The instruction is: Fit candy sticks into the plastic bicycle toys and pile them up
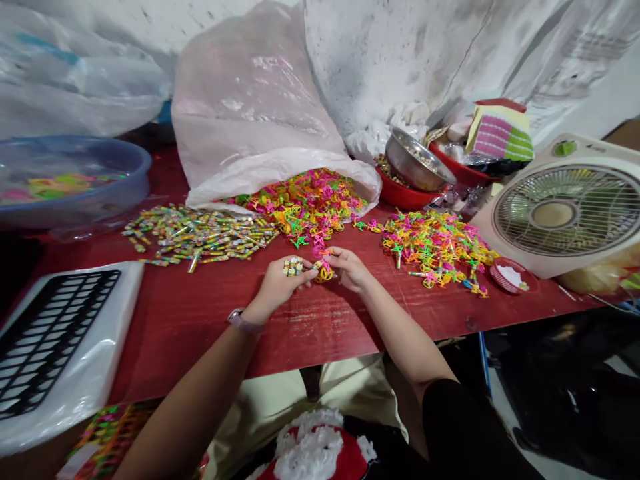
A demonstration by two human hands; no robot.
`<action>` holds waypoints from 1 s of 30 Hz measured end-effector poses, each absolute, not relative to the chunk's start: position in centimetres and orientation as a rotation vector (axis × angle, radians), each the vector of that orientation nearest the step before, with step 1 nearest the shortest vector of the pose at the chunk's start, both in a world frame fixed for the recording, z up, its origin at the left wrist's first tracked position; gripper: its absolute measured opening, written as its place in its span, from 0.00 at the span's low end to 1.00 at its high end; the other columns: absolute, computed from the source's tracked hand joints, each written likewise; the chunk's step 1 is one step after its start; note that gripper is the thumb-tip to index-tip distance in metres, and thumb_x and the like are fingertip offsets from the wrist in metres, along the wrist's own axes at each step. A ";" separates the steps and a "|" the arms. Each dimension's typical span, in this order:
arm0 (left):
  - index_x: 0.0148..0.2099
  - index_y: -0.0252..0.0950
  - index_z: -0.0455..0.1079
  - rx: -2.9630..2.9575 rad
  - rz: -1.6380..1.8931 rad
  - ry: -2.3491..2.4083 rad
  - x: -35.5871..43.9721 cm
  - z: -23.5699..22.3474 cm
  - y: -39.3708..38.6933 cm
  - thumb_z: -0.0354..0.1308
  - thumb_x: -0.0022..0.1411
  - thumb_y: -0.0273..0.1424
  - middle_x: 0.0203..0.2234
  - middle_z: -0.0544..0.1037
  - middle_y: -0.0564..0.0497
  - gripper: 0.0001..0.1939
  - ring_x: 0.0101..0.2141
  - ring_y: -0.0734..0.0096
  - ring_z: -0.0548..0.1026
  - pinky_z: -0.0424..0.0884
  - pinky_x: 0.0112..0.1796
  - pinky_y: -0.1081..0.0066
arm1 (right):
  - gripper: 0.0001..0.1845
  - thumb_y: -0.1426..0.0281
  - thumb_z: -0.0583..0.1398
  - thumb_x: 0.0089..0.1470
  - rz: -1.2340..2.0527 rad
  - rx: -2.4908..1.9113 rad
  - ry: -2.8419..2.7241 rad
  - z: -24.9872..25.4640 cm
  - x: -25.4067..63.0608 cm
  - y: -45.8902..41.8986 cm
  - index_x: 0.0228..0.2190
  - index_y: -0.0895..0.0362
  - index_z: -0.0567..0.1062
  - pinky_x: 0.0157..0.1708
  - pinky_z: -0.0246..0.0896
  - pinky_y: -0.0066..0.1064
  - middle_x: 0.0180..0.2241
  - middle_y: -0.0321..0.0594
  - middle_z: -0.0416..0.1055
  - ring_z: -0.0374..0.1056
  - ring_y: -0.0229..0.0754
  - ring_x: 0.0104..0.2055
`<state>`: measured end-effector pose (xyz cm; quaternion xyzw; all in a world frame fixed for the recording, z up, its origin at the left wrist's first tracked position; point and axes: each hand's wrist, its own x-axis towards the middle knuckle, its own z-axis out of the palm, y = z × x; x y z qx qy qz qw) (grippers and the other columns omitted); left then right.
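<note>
Red-and-white fabric (313, 453) sits below a plastic sack (250, 113) spilling neon plastic pieces (305, 207).

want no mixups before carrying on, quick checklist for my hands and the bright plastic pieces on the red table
Left hand holding small multicoloured wrapped sticks: ok
Right hand holding yellow plastic loop: ok
Grip on the loop firm: cannot tell
Neon plastic pile free of wrapped sticks: not ok, a few lie in it
Long pile of wrapped sticks on the red tabletop within reach: ok
</note>
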<state>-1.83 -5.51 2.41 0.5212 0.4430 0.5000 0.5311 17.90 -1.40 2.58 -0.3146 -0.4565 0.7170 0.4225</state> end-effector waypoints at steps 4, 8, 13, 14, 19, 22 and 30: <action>0.37 0.31 0.76 1.252 1.136 1.015 -2.2 2.9 -5.7 0.77 0.44 0.44 0.20 0.79 0.50 0.25 0.19 0.72 0.73 0.68 0.20 0.74 | 0.24 0.60 0.77 0.42 1.774 -0.770 -1.179 2.7 17.9 -1.7 0.37 0.57 0.78 0.35 0.69 0.27 0.33 0.35 0.77 0.72 0.36 0.31; 0.35 0.32 0.75 1.266 1.110 0.968 -2.3 3.2 -5.8 0.77 0.45 0.44 0.20 0.79 0.50 0.24 0.17 0.75 0.70 0.65 0.19 0.75 | 0.23 0.60 0.78 0.42 1.778 -0.743 -1.218 2.7 17.9 -1.8 0.36 0.57 0.78 0.36 0.68 0.26 0.33 0.35 0.77 0.72 0.35 0.32; 0.32 0.32 0.73 1.245 1.080 0.971 -2.2 2.5 -5.6 0.77 0.44 0.45 0.20 0.79 0.50 0.24 0.15 0.77 0.67 0.62 0.17 0.75 | 0.24 0.57 0.77 0.40 1.727 -0.792 -1.325 2.1 17.7 -1.4 0.29 0.57 0.74 0.32 0.63 0.26 0.28 0.33 0.73 0.67 0.34 0.28; 0.31 0.32 0.73 1.252 1.075 0.989 -2.2 2.3 -5.5 0.77 0.43 0.45 0.19 0.79 0.50 0.24 0.15 0.77 0.67 0.62 0.17 0.75 | 0.25 0.56 0.77 0.40 1.674 -0.821 -1.365 1.9 17.5 -1.3 0.27 0.57 0.72 0.30 0.61 0.26 0.26 0.32 0.72 0.65 0.34 0.27; 0.30 0.33 0.71 1.273 1.130 1.136 -1.7 1.4 -5.0 0.77 0.43 0.45 0.16 0.76 0.53 0.24 0.15 0.76 0.68 0.62 0.17 0.74 | 0.26 0.52 0.75 0.40 1.296 -0.987 -1.501 1.3 16.1 -1.0 0.23 0.55 0.70 0.27 0.54 0.27 0.21 0.30 0.65 0.59 0.34 0.24; 0.35 0.33 0.72 1.257 1.206 1.106 -1.7 1.3 -4.5 0.75 0.46 0.45 0.19 0.78 0.52 0.24 0.17 0.74 0.71 0.64 0.19 0.74 | 0.20 0.53 0.71 0.44 1.077 -1.082 -1.530 3.6 19.0 -0.3 0.26 0.56 0.74 0.33 0.61 0.32 0.25 0.36 0.71 0.66 0.40 0.30; 0.38 0.39 0.58 0.992 1.448 1.081 -1.7 0.7 -2.6 0.71 0.48 0.34 0.20 0.79 0.55 0.24 0.19 0.72 0.76 0.67 0.23 0.76 | 0.32 0.73 0.64 0.46 -0.366 -1.594 -1.164 9.2 27.1 1.9 0.55 0.59 0.69 0.60 0.56 0.52 0.61 0.59 0.63 0.58 0.59 0.63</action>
